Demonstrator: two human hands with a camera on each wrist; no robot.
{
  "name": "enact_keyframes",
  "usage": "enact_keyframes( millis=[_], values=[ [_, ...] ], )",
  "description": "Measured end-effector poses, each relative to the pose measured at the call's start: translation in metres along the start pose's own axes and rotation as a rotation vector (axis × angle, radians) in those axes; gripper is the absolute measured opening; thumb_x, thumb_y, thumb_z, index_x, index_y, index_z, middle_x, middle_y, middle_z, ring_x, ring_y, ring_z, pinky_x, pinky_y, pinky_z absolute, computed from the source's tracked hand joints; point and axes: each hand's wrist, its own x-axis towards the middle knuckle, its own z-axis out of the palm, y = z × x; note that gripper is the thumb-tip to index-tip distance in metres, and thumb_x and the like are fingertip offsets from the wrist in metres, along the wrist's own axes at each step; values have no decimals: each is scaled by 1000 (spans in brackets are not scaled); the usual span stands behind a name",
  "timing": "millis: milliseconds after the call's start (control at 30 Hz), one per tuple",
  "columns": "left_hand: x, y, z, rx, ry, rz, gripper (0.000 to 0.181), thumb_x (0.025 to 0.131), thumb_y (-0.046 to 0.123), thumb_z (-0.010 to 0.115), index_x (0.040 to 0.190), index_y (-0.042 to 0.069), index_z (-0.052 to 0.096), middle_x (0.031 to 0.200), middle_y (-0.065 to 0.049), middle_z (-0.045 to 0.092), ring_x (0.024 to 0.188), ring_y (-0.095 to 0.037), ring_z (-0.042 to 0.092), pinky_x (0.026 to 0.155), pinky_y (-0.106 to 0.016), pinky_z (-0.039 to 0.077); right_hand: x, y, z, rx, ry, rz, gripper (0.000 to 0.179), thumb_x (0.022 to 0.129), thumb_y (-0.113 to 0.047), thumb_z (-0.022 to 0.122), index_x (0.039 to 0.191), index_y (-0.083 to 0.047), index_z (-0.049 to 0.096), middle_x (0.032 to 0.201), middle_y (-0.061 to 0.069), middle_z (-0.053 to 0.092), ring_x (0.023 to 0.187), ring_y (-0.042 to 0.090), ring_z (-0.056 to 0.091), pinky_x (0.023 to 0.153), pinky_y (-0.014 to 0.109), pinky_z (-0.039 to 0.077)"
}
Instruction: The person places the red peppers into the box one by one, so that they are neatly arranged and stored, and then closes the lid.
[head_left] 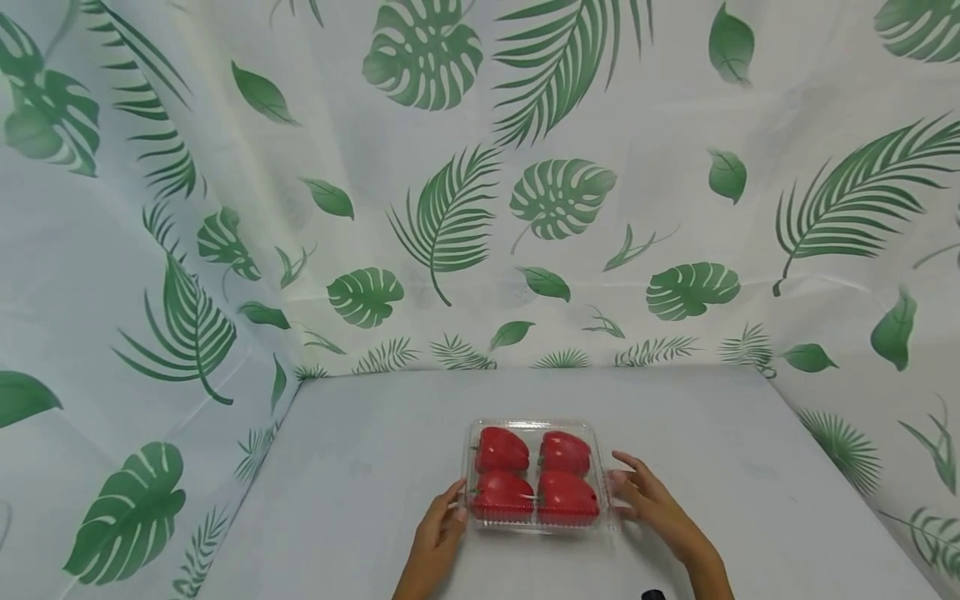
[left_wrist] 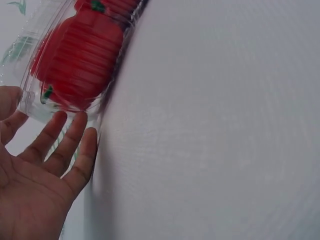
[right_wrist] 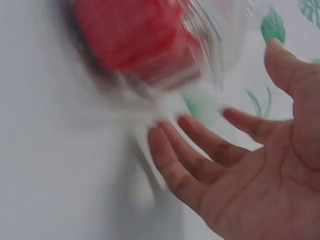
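Note:
A clear plastic clamshell box [head_left: 536, 531] with several red bell peppers [head_left: 567, 498] in it sits on the table in the head view. At its left side is my left hand [head_left: 437, 533]; in the left wrist view the fingertips [left_wrist: 80, 120] touch or nearly touch the box's end, fingers fairly straight. To the box's right, my right hand [head_left: 660, 508] is spread beside it. The right wrist view, blurred at the box, has straight, parted fingers [right_wrist: 167, 155] and a thumb standing away from the plastic. Green stems show on some peppers.
The white table [head_left: 360, 467] is bounded by a leaf-printed cloth [head_left: 465, 325] at the back and both sides. A small black object [head_left: 653, 595] shows at the bottom edge, near my right forearm.

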Motion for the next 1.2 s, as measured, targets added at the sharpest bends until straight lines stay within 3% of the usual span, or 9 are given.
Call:
enact_keyframes(
  millis=[133, 233, 367, 467, 667, 900, 1200],
  values=[
    [1, 2, 3, -66, 12, -26, 46, 102, 16, 51, 146, 9, 41, 103, -12, 59, 87, -9, 61, 72, -21, 55, 6, -6, 13, -4, 29, -29, 66, 102, -35, 48, 156, -19, 14, 154, 30, 29, 138, 50, 36, 95, 53, 54],
    [4, -6, 6, -150, -26, -79, 51, 103, 19, 49, 151, 11, 32, 88, -10, 60, 71, -8, 60, 67, -23, 56, 8, -7, 18, -8, 27, -14, 66, 101, -38, 48, 156, -22, 15, 155, 29, 27, 140, 51, 32, 96, 57, 52],
    [3, -4, 6, -257, -54, -156, 59, 104, 21, 48, 154, 8, 21, 79, -8, 59, 64, -5, 56, 61, -20, 54, 9, -7, 21, -7, 30, 16, 64, 100, -42, 48, 155, -24, 21, 156, 28, 28, 141, 51, 31, 94, 57, 52],
    [1, -1, 5, -295, -45, -179, 60, 103, 20, 49, 154, 5, 20, 76, -6, 57, 62, -4, 52, 58, -17, 50, 9, -7, 23, -4, 25, 21, 64, 100, -43, 47, 156, -23, 21, 156, 28, 27, 141, 51, 29, 94, 58, 52],
    [1, 7, 7, -256, 4, -197, 54, 101, 12, 50, 151, 7, 29, 71, 0, 54, 60, -2, 49, 54, -16, 46, 9, -7, 24, -2, 34, 4, 61, 101, -42, 47, 155, -24, 23, 157, 27, 27, 141, 52, 29, 95, 62, 50],
    [4, 11, 6, -237, -4, -224, 55, 99, 7, 48, 151, 9, 29, 73, -4, 56, 60, -3, 50, 56, -16, 48, 10, -8, 22, -1, 39, -12, 60, 101, -42, 47, 155, -25, 25, 157, 26, 27, 141, 51, 31, 97, 61, 50],
    [4, 9, -1, -122, -18, -141, 52, 101, 10, 50, 150, 7, 32, 85, -15, 64, 66, -12, 62, 63, -24, 55, 9, -9, 22, -21, 51, -27, 60, 102, -42, 46, 155, -22, 26, 156, 27, 29, 141, 51, 31, 97, 59, 51]
  ],
)
